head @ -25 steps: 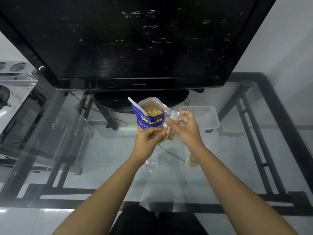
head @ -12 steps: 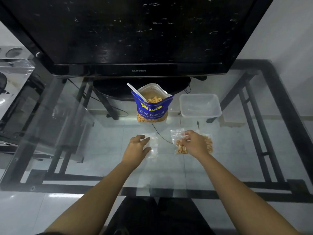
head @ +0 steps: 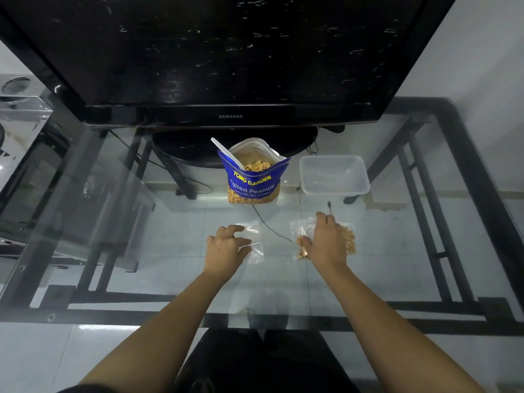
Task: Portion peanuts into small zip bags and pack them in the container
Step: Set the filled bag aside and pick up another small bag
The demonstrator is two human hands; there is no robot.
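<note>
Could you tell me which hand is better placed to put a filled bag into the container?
Right: the right hand lies on the filled bags, near the container; the left hand touches an empty bag.

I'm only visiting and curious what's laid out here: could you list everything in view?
television: one, black, at the table's back.
glass table: one, clear top, black frame.
peanut bag: one, blue, open, standing mid-table.
spoon: one, white, stuck in the peanut bag.
container: one, clear, empty, right of the peanut bag.
empty zip bags: count unclear, clear, under the left hand.
filled zip bags: apparently two, clear with tan peanuts, under the right hand.
left hand: one, rests on the empty zip bags.
right hand: one, lies on the filled zip bags.
</note>
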